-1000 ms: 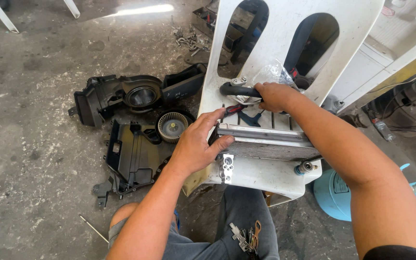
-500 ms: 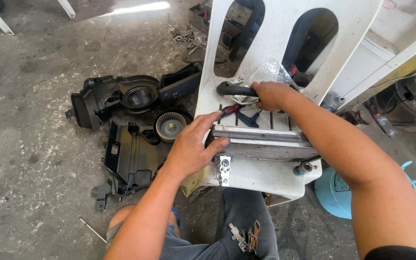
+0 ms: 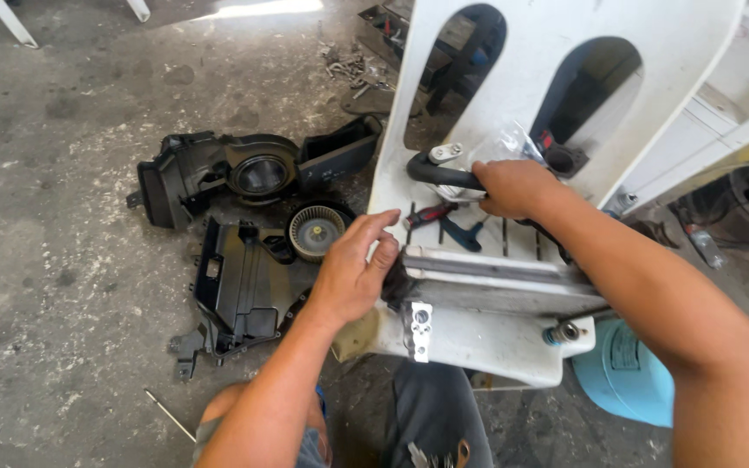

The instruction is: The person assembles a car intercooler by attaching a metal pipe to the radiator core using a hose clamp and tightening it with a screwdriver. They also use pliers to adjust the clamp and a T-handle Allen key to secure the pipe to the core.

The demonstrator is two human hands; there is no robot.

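A crumpled clear plastic bag (image 3: 513, 143) lies against the back of the white plastic chair (image 3: 556, 52), just above the right hand (image 3: 513, 186), between the chair's two arched openings; it is see-through with bright glints, and what it holds cannot be made out.

Below the chair's front edge, to its right, stands a light blue round canister (image 3: 630, 381), and on its side sits a small rectangular label (image 3: 624, 349) in the same pale blue with dark print, too small to make out.

Left of the chair, on the concrete floor, the black plastic housing (image 3: 335, 160) carries a faint pale marking (image 3: 331, 173) on its side wall, too small to tell apart.
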